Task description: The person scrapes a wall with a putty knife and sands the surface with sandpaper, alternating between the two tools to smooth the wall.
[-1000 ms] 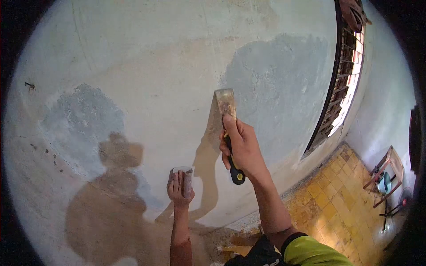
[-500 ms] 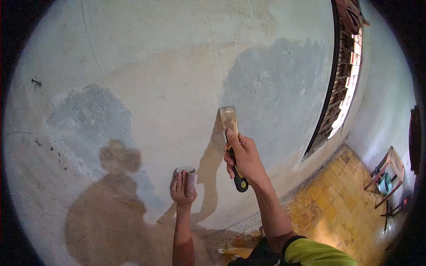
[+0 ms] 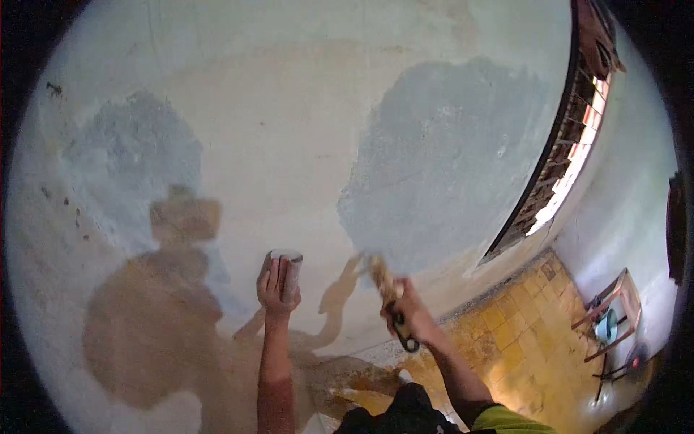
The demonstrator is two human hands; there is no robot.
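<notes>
My right hand [image 3: 415,315] is wrapped round the black and yellow handle of a putty knife [image 3: 382,275], blurred by motion. Its blade points up toward the lower edge of a large grey patch [image 3: 448,159] on the pale wall [image 3: 282,159]. To the left, my left hand [image 3: 273,288] holds an upright greyish cylindrical container [image 3: 291,273] with a pale top, its fingers curled around the side. A second grey patch [image 3: 134,141] lies farther left on the wall, partly under my shadow.
A barred window [image 3: 553,170] with a dark frame is at the right. Yellow tiles cover the floor [image 3: 517,325] below. By the far wall stands a wooden stool [image 3: 627,300] with a teal bucket [image 3: 607,327] at it. A nail [image 3: 54,89] sticks out at upper left.
My right hand and the putty knife have moved down, away from the middle of the wall. My left hand with the container has shifted slightly up and left in view, as the view itself turned.
</notes>
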